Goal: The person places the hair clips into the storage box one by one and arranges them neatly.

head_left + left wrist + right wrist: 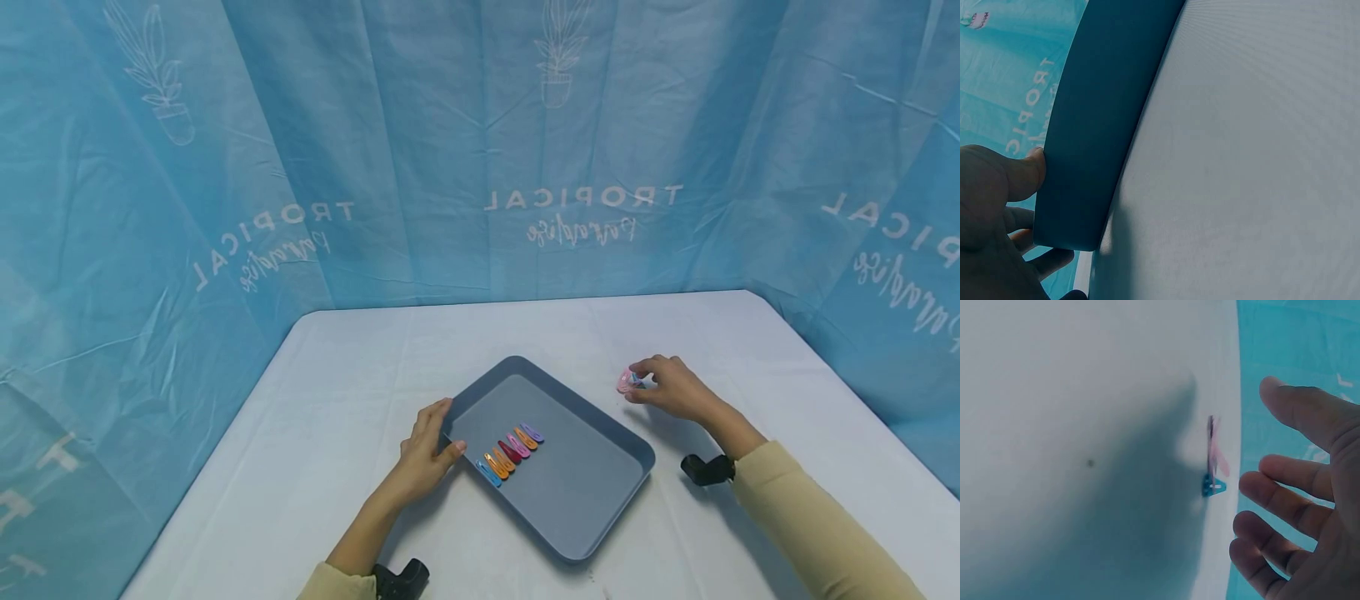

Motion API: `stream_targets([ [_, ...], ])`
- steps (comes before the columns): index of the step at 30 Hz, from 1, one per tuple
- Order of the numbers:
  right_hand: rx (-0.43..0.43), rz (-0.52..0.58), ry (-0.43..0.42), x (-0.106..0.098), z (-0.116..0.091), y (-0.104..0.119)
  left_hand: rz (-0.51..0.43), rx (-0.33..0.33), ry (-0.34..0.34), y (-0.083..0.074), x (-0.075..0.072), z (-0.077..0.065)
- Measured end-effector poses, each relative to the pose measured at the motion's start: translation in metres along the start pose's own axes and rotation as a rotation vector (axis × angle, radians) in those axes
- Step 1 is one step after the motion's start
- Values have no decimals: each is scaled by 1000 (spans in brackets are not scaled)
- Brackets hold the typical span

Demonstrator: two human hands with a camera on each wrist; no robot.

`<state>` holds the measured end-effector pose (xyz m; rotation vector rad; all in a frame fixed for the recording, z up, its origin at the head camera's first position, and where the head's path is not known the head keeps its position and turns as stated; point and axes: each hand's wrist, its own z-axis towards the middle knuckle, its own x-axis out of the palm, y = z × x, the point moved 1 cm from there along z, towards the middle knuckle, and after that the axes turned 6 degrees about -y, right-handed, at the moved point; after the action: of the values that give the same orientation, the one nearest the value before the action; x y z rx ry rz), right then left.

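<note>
A grey-blue tray (577, 500) lies at an angle on the white table. My left hand (427, 454) holds its left corner, thumb at the rim and fingers round the outside; the left wrist view shows the thumb against the tray wall (1097, 125). Inside the tray, several snap hair clips (510, 452) form a slanting row of blue, orange, dark red, pink and purple. Right of the tray, my right hand (670, 387) hovers by a small group of pink hair clips (625, 382), thumb and fingers apart. A blue piece (1213, 486) shows beside the pink in the right wrist view.
White cloth covers the table (360, 375). Blue printed curtains (420, 167) hang behind it and along both sides. A black wrist device (707, 471) sits on the right wrist, another (402, 579) on the left.
</note>
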<state>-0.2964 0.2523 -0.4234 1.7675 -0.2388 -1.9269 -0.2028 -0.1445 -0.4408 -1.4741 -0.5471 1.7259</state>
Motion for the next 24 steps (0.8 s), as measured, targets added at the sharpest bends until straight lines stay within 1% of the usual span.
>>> stream_targets([
  [5,22,2,25,2,-1,-5,1,-2,-1,0,0,0],
  [11,17,-19,14,5,-1,-9,11,2,0,0,0,0],
  [16,33,-34,13,7,-1,-12,22,11,0,1,0,0],
  [20,23,-44,7,7,-2,-12,24,23,-5,1,0,0],
  [24,-11,-55,-13,7,-2,-11,13,10,0,1,0,1],
])
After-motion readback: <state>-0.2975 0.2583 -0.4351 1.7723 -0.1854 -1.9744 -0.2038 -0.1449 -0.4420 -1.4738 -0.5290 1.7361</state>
